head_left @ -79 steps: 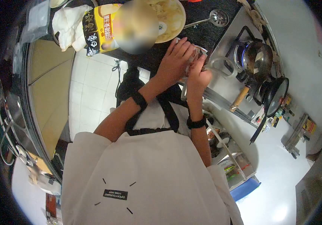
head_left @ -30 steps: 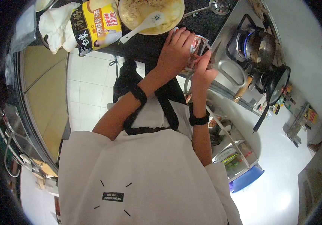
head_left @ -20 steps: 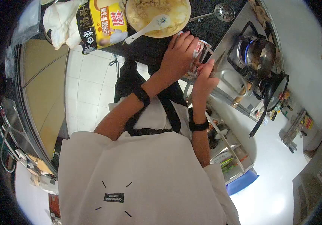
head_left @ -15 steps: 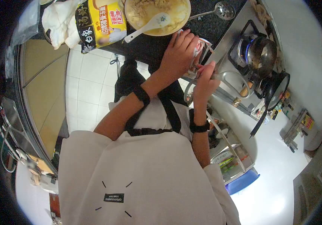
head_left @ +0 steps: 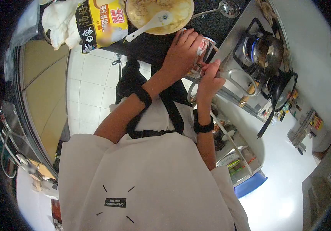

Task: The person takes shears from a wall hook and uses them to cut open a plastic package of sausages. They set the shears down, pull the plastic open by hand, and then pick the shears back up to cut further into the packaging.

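My left hand [head_left: 181, 52] grips a small red-and-white packet [head_left: 202, 47] at the counter's front edge, its fingers curled over the top. Close beside it, my right hand [head_left: 210, 79] is closed on a pair of scissors [head_left: 255, 87] with large grey loop handles. The scissor blades point toward the packet and are mostly hidden by my hands. Just beyond my left hand stands a wide bowl [head_left: 191, 19] of yellowish broth. A white spoon [head_left: 145, 31] rests across its rim. Left of the bowl lies a yellow-and-black noodle bag [head_left: 103, 25].
To the right, a dark pot [head_left: 268, 54] sits over a lit blue flame on the gas stove [head_left: 232, 63]. A black pan [head_left: 283, 92] is near it, handle jutting toward me. A slotted ladle [head_left: 229, 8] lies behind the bowl. White crumpled plastic [head_left: 59, 25] is at the left.
Both hands stay at the packet, with the scissors at nearly the same place. The whole view has shifted slightly.
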